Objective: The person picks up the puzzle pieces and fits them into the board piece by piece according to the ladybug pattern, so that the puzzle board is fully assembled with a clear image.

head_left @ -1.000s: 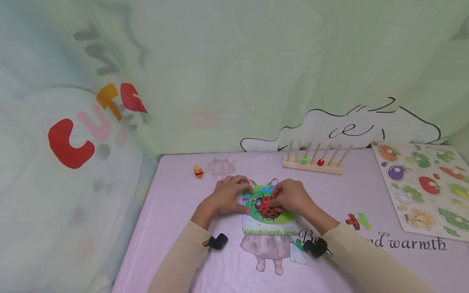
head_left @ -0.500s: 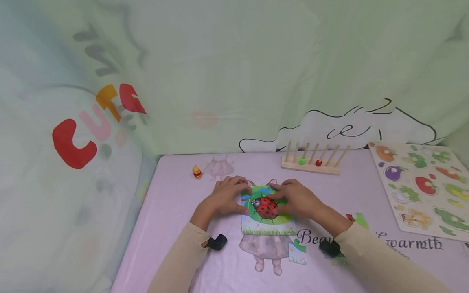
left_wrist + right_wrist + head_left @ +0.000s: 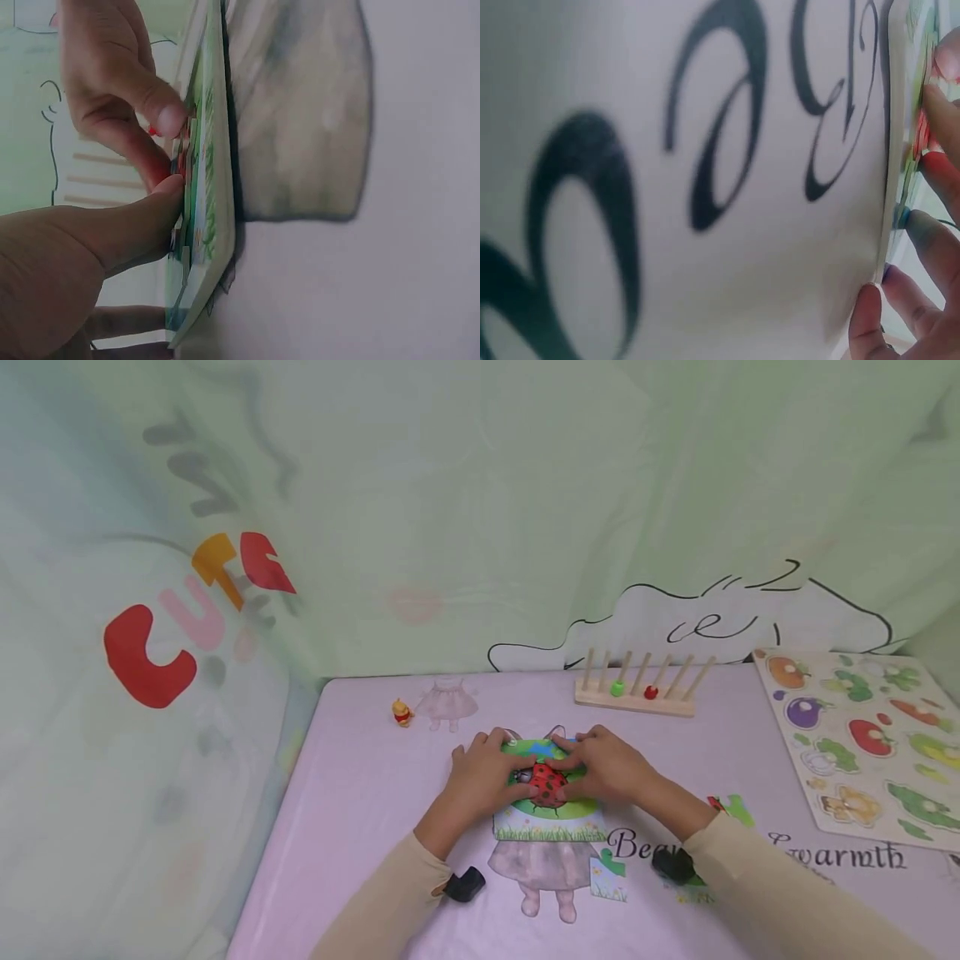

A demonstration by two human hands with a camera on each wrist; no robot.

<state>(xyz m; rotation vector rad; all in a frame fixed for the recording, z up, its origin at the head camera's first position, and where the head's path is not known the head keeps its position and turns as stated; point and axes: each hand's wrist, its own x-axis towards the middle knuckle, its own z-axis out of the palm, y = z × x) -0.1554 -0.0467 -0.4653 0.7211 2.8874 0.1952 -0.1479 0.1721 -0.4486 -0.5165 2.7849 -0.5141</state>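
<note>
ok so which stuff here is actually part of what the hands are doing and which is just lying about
Likely part of the job:
ladybird puzzle, touched by left fingers and right fingers
loose flower-printed piece
loose red-and-green piece
partly covered piece

Apparently just lying about:
small toy figure
peg rack with green bead and red bead
vegetable puzzle board

Figurine (image 3: 402, 713) near far left corner of table (image 3: 360, 760). Peg rack (image 3: 634, 698) by far edge, vegetable board (image 3: 862, 768) right of it. Ladybug puzzle (image 3: 551, 828) before rack, loose piece (image 3: 608, 883) beyond puzzle's near right corner, toward near edge.
</note>
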